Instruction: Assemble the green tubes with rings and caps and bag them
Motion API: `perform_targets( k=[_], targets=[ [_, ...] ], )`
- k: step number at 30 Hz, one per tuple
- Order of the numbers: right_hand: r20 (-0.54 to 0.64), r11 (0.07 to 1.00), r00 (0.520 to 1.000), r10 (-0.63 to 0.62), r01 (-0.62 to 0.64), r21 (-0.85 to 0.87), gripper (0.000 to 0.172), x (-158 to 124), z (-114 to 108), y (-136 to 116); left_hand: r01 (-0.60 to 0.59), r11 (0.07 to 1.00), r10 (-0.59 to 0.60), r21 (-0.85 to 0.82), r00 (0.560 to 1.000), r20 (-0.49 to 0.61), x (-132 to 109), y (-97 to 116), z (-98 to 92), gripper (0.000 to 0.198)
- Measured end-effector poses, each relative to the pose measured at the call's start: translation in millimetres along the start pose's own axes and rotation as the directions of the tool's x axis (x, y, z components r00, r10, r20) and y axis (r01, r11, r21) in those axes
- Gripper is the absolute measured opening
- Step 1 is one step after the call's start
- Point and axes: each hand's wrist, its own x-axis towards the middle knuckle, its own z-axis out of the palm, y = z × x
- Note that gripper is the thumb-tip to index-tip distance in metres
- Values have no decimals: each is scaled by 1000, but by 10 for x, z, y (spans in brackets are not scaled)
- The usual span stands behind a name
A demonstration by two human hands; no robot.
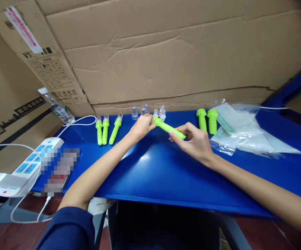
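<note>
In the head view, the left hand (pixel 142 125), knuckles up, holds the flared end of a lime-green, rod-shaped plastic handle (pixel 166 126) in a closed grip; the right hand (pixel 196 142), arm outstretched, pinches the other end in a narrow grip, slanting it over a glossy blue desk (pixel 150 177).

Workshop-like corner, blue worktop (pixel 145 177), cardboard wall (pixel 166 62), power strip (pixel 34 158), lined-up green pieces (pixel 105 132)

Moderately bright light leaves pale glare on the glossy blue tabletop (pixel 144 160) on the near side of the bare left hand (pixel 141 125), with soft shadow beneath the bare right hand (pixel 195 141). Rightward, clear plastic bags (pixel 257 140) blur; edges stretch; pixelation covers a flat rectangular device (pixel 62 170) leftward.
</note>
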Motion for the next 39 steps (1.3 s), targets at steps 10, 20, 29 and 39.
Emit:
perform_targets(
  k=[10,20,29,39],
  targets=[
    [136,986,980,147,-156,52,41,112,-74,110,63,988,-78,-144,992,-104,-144,-165,-9,13],
    [276,923,937,215,-287,255,50,249,-183,286,-38,909,-11,-415,993,-114,-374,-210,-44,12],
    [398,869,876,272,-401,288,52,281,-245,197,25,813,-20,-582,1000,16,-380,37,-97,48],
    [530,708,768,358,-594,383,49,341,-384,253,228,570,38,-789,953,302,-459,72,-235,75]
  ],
)
